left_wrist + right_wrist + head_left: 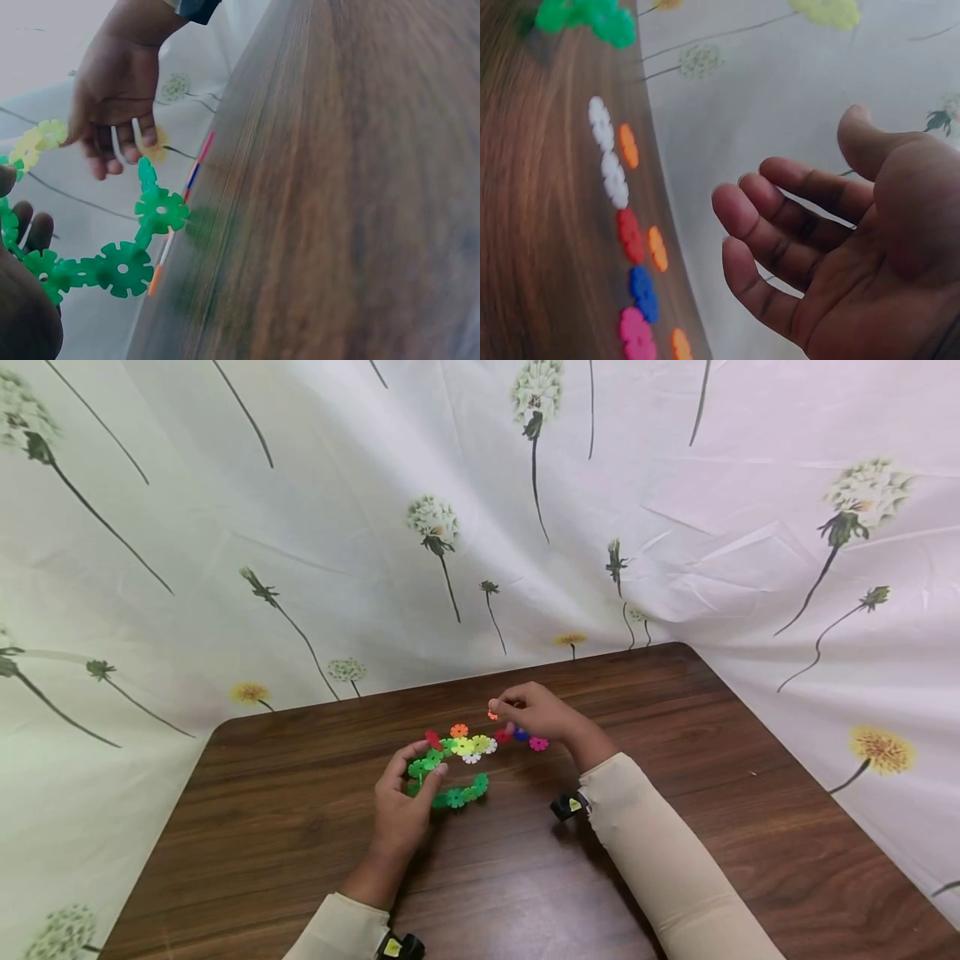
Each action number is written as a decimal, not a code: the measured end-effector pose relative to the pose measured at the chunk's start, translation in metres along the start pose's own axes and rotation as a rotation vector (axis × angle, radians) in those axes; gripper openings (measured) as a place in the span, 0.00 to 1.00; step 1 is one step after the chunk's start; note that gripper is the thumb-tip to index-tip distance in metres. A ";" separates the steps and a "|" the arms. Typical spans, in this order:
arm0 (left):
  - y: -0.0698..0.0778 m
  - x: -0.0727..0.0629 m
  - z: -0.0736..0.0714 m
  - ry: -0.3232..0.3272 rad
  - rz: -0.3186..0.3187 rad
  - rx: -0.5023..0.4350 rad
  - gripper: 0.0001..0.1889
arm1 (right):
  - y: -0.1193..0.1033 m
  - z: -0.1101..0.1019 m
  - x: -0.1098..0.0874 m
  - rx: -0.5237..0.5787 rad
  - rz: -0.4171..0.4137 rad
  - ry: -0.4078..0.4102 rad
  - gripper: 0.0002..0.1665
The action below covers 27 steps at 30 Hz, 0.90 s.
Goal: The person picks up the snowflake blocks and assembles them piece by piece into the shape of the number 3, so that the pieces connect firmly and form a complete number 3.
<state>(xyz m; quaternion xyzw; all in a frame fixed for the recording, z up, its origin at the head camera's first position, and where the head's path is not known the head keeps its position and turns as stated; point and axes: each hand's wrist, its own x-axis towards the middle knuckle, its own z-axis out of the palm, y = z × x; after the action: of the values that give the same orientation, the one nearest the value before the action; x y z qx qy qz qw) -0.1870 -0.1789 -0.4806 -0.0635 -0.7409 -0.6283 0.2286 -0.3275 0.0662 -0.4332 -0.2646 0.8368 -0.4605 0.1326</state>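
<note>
My left hand grips a curved chain of flower-shaped plastic discs between thumb and fingers, held above the table. Several green discs make up most of the chain. Light yellow discs form its far end. To the right, my right hand hovers over the loose discs near the chain's yellow end. In the right wrist view its fingers are loosely bent, with nothing between them and the thumb.
Loose discs lie on the brown wooden table: white, red, blue, pink and orange. Another red disc shows by the left fingertips. A dandelion-print cloth hangs behind the table's far edge.
</note>
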 end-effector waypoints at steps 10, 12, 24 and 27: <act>-0.002 0.001 -0.001 0.000 -0.003 0.014 0.22 | 0.020 -0.002 0.003 -0.050 0.069 0.023 0.24; -0.002 0.001 -0.001 -0.003 -0.006 0.015 0.23 | 0.023 -0.002 0.004 -0.041 0.088 0.035 0.23; -0.003 0.000 -0.003 -0.020 -0.025 0.009 0.24 | 0.040 -0.001 0.004 -0.054 0.118 0.125 0.19; -0.004 0.001 -0.003 -0.020 -0.038 0.017 0.24 | 0.045 -0.002 0.005 -0.055 0.105 0.151 0.15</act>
<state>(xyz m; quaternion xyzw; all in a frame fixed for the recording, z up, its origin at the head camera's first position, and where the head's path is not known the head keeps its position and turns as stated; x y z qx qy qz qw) -0.1881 -0.1828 -0.4833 -0.0538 -0.7495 -0.6256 0.2097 -0.3473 0.0843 -0.4704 -0.1886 0.8696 -0.4482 0.0859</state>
